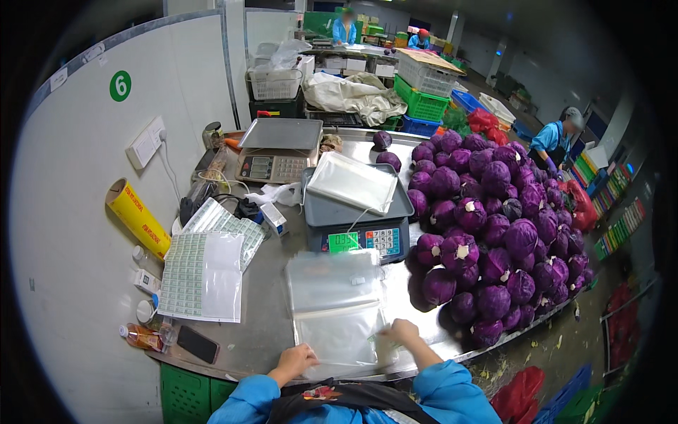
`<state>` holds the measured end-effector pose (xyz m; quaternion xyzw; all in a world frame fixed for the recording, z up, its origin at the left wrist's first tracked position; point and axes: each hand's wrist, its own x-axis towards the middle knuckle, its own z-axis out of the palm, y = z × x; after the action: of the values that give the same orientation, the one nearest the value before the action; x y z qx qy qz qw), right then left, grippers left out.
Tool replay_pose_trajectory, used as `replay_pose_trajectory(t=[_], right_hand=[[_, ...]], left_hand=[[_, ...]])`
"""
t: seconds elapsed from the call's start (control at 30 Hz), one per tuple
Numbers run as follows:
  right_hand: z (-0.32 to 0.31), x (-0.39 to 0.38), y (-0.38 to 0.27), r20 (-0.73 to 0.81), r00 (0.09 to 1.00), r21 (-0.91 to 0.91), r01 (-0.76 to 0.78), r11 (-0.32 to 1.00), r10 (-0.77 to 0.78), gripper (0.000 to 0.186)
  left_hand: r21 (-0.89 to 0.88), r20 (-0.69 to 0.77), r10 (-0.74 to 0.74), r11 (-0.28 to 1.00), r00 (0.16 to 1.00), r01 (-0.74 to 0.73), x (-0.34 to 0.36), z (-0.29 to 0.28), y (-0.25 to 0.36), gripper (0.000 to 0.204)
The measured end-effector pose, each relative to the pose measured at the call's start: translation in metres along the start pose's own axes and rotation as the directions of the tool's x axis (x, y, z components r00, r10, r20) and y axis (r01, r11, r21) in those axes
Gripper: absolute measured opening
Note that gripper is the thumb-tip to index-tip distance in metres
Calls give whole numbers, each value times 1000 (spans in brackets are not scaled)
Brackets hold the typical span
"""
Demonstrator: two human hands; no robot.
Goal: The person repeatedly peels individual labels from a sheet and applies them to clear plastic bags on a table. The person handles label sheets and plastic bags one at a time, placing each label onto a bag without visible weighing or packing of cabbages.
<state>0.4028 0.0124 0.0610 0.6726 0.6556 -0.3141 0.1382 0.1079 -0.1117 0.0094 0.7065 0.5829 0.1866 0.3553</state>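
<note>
A stack of clear plastic bags (335, 283) lies flat at the table's near edge, in front of a digital scale (387, 239). At the bags' lower left corner, my left hand (295, 360) is closed, fingertips pinching the plastic. My right hand (404, 333) is closed at the right edge of the bags, with thumb and fingers together on the film. More clear bags (353, 181) rest on the scale's grey pan. Right of the scale rises a big heap of purple cabbages (494, 233), several with pale cut stems showing.
Left on the table are label sheets (201, 272), a phone (198, 344), a drink bottle (141, 336) and a yellow roll (138, 215). A second scale (275, 152) stands behind. Crates (421, 99) are stacked beyond the table. A co-worker (554, 138) stands at the right.
</note>
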Motion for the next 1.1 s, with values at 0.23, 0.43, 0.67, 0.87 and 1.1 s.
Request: replay_pose_trajectory(t=[0.23, 0.43, 0.67, 0.87, 1.1], right_hand=[[42, 34, 45, -153, 986, 557, 145, 818, -70, 28], [24, 4, -24, -41, 994, -66, 96, 993, -99, 48], [-12, 31, 30, -346, 934, 385, 60, 921, 84, 46], [18, 37, 17, -154, 967, 506, 252, 825, -202, 47], [21, 27, -11, -43, 972, -221, 217, 951, -231, 72]], left_hand=[[-715, -593, -371, 651, 714, -256, 28, -12, -30, 18], [117, 72, 28, 992, 997, -37, 9, -13, 17, 13], [-568, 19, -318, 777, 948, 272, 27, -9, -32, 9], [-363, -711, -182, 922, 679, -133, 44, -41, 5, 16], [99, 189, 38, 993, 981, -58, 20, -10, -7, 19]])
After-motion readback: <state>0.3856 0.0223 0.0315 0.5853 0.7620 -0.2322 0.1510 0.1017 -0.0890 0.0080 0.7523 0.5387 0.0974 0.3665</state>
